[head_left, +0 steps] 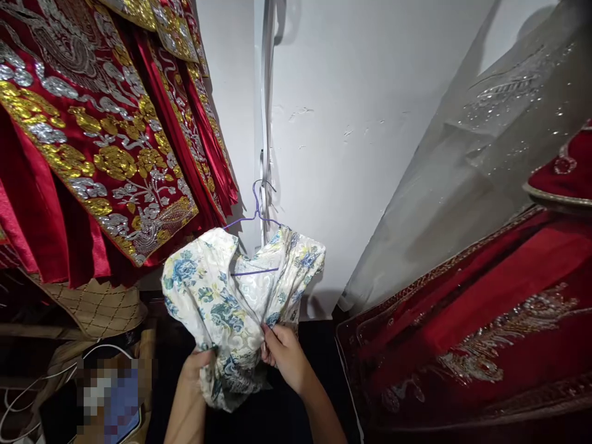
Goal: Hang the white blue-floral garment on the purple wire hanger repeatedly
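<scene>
A white dress (231, 308) with blue and yellow flowers hangs in front of me on a thin purple hanger (256, 214). The hanger's hook is at a narrow white upright rail (264, 123) against the wall. My left hand (198, 369) grips the fabric at the garment's left side, low down, with the thumb on top. At the front, just under the V neckline, my right hand (283, 354) pinches the cloth between thumb and fingers. The lower part of the garment is bunched, and its underside is hidden.
Red garments with gold and silver embroidery (115, 154) hang on the left. On the right are a sheer sparkling gown (490, 142) and dark red beaded garments (462, 345). A wooden stool (147, 357) with a blurred phone-like device (123, 407) and white cable stands lower left.
</scene>
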`<state>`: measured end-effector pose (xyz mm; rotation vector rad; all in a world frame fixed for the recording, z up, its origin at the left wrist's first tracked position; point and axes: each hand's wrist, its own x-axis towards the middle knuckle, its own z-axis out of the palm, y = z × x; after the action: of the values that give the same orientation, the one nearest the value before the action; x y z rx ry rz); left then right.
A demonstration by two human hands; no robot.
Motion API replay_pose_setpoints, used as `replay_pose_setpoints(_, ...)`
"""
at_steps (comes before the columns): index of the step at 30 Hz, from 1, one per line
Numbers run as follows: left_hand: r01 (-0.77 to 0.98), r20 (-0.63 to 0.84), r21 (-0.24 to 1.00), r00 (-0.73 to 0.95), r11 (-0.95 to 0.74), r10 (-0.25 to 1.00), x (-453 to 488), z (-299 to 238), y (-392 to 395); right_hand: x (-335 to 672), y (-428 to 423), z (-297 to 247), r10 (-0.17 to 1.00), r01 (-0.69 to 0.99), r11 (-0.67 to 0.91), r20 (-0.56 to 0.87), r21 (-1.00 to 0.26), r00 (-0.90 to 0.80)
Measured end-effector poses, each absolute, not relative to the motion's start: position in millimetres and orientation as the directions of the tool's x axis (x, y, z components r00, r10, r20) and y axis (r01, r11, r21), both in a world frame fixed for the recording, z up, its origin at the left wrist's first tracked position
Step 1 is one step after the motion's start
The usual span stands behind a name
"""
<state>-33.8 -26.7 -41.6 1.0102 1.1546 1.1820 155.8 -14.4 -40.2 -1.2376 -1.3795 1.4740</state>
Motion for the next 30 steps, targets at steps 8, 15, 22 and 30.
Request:
replay_pose_setpoints(8, -0.400, -0.279, 0.889, -0.084, 0.224, 0.957, -34.5, -52.4, -8.9, 152.9, -10.3, -46.6, 0.971, 0.006, -0.105, -0.104, -0.994, -0.216)
replay_pose_setpoints(15, 0.316, 0.204, 0.948, -0.673, 0.028, 0.711, -16.0, -81.8, -9.4, 153.1, -6.8, -52.0, 0.973, 0.116, -0.082, -0.105, -0.990, -0.207)
replay_pose_setpoints(22, 0.120, 0.106, 0.987, 0.022, -0.108, 0.994, 23.9, -68.3, -37.7, 135.9, -17.6, -52.8, 0.959, 0.094, -0.120, -0.140, -0.988, -0.247)
replay_pose_setpoints(30, 0.368, 0.219, 0.902, 0.059, -0.225, 0.974, 35.7, -68.7, -34.1, 157.1, 14.7, 9.6, 0.976, -0.109, -0.137, -0.115, -0.985, -0.184)
